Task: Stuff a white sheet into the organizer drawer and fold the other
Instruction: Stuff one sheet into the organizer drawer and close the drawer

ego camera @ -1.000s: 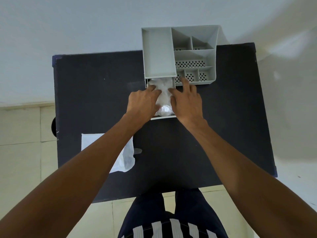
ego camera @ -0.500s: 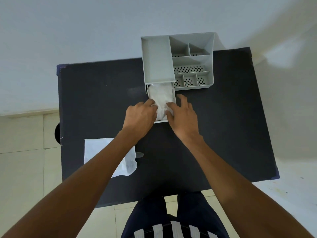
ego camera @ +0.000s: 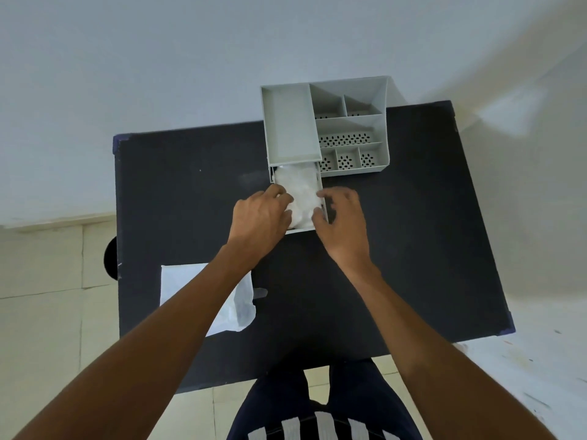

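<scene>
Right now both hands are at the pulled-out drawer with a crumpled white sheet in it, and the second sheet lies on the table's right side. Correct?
Not quite. In the head view both hands, left hand and right hand, are at the drawer holding the crumpled sheet, but the second sheet lies on the table's left side.

Pale grey organizer (ego camera: 324,122) with dotted, perforated compartment floors; white crumpled sheet (ego camera: 300,193) in its drawer (ego camera: 322,192). Black table (ego camera: 190,201) with blue corners. White flat sheet (ego camera: 190,281). Cream floor tiles (ego camera: 47,296). Dark clothing with white stripes (ego camera: 317,420).
</scene>
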